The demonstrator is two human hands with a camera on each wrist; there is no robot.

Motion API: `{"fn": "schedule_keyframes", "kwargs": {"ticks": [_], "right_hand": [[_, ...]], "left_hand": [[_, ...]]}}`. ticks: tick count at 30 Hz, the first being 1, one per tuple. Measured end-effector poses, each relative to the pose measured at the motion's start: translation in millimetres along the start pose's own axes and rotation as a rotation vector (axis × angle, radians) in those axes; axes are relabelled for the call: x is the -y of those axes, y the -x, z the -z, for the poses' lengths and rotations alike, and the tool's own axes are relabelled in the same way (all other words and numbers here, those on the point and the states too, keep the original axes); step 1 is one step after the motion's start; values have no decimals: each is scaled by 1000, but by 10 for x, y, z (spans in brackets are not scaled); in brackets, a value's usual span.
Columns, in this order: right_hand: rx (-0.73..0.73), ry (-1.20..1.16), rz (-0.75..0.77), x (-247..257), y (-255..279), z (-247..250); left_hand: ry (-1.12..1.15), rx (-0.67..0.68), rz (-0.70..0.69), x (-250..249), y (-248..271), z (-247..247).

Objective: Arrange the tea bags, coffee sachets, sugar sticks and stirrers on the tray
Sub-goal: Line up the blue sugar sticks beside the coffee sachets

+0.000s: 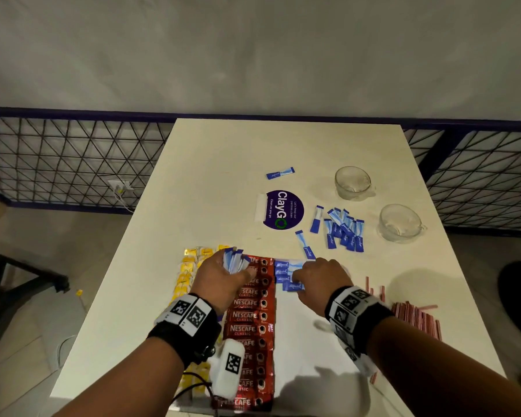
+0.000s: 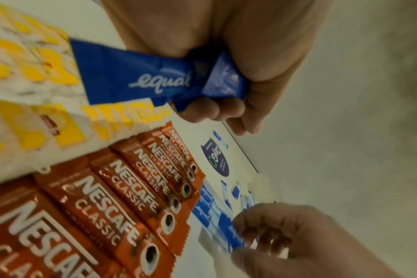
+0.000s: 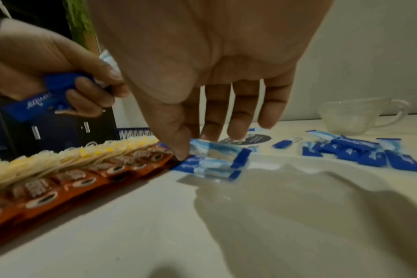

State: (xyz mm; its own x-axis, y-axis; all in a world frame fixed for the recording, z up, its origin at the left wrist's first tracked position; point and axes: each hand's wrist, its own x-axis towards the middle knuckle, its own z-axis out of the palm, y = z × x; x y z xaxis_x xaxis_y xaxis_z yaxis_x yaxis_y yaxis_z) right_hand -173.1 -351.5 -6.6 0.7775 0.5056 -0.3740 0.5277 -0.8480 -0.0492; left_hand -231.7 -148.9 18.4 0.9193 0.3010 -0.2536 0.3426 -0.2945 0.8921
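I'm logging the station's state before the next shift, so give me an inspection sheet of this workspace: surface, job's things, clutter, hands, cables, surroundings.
Surface: white table, bearing a round purple ClayGo sticker.
Job's things: yellow tea bags and red Nescafe sachets lie in two adjoining columns; a short row of blue sugar sticks starts beside the sachets; a loose sugar stick pile lies farther back; red-striped stirrers lie at right. No tray edge can be made out.
Clutter: two clear glass cups.
Hands: left hand grips a bundle of sugar sticks; right hand pinches one stick in the row.
Cables: a cord from a floor socket.
Surroundings: wire-mesh railing, grey floor.
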Motion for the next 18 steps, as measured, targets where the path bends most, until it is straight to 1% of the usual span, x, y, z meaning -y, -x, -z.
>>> {"fn": "schedule_keyframes", "kwargs": {"ticks": [2,4,8,13,18], "right_hand": [[62,53,0,40,-50,-43],[85,83,15,84,-94,-80],[63,37,15,46,-104,-128],[78,37,31,-5,-112,-194],[80,37,81,42,-151,-244]], "left_hand": [[10,-14,10,15,8,60],[-4,-22,24,20,18,102],[19,-30,49,20,46,163],[31,-44,68,36,64,184],[37,-43,69,33,82,176]]}}
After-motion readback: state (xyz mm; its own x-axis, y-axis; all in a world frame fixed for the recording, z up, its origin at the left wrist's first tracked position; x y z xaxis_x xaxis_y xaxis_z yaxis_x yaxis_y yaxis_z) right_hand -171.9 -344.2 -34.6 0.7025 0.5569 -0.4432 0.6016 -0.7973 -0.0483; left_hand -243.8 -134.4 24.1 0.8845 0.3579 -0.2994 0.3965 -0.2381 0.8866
